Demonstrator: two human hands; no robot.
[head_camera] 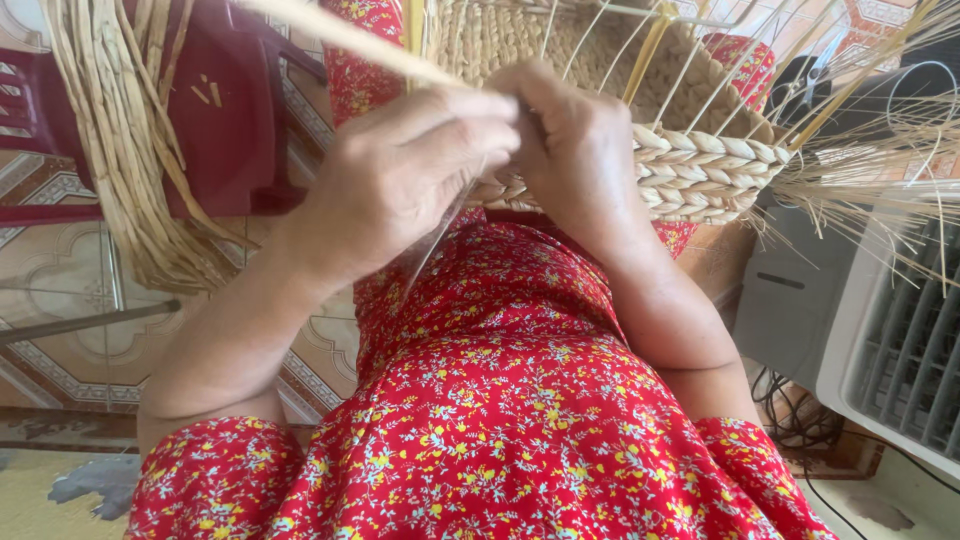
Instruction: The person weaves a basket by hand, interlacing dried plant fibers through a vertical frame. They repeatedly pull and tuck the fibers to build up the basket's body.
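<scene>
Red floral dress fabric (500, 420) fills the lower frame, covering the person's lap. Above it, both hands meet at the rim of a woven straw basket (700, 165) held against the knees. Left hand (400, 180): fingers pressed together and curled, pinching a pale flat straw strand (340, 38) that runs up and left out of view. Right hand (570, 150): fingers curled onto the braided rim, tips hidden behind the left hand; what they grip cannot be told. Loose stakes (860, 110) fan out from the basket's right side. Bundle of dried straw (120, 150) hangs at left, in front of a dark red plastic chair (230, 120). Grey-white fan housing (880, 340) at right; patterned tile floor (70, 300) below.
</scene>
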